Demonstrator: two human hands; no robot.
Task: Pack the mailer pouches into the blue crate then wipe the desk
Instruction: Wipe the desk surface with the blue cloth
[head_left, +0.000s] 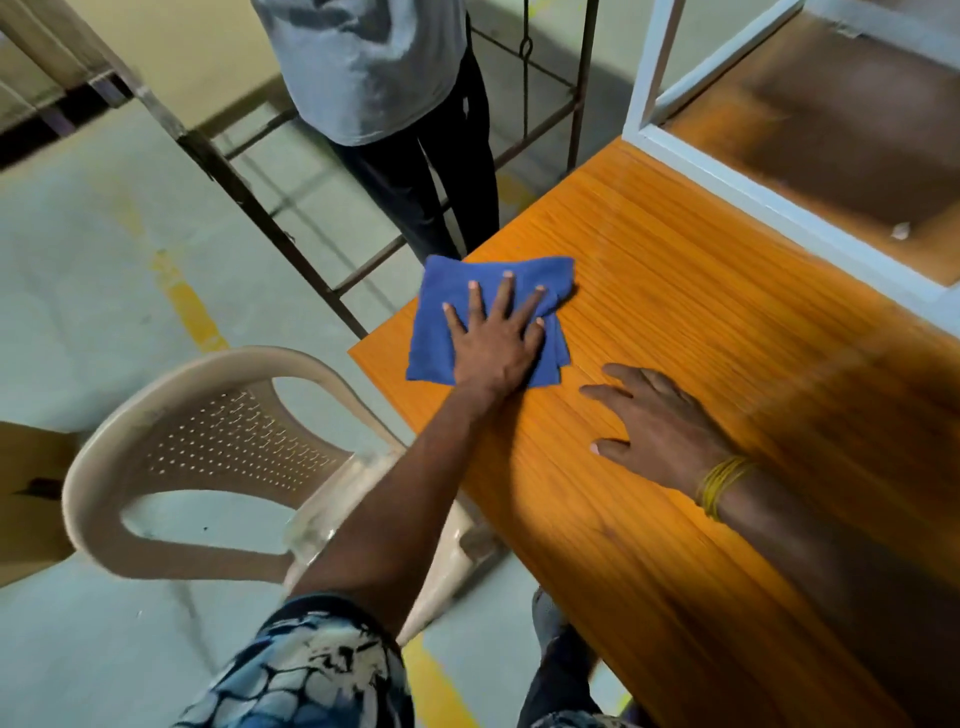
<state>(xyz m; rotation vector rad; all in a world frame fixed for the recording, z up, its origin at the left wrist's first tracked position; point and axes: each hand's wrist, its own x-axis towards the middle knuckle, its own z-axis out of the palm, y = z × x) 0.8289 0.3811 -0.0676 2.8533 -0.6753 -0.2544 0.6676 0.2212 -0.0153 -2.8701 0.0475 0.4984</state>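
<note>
— Patterned sleeve (322, 670) up close; where's that left hand (496, 345)?
— Flat on the blue cloth (441, 312), fingers spread, pressing it near the desk (727, 322) corner, gripping nothing.
— And the right hand (657, 428)?
— Open, palm down on bare wood just beside the cloth, not touching it. Beige chair (208, 447) alongside.
</note>
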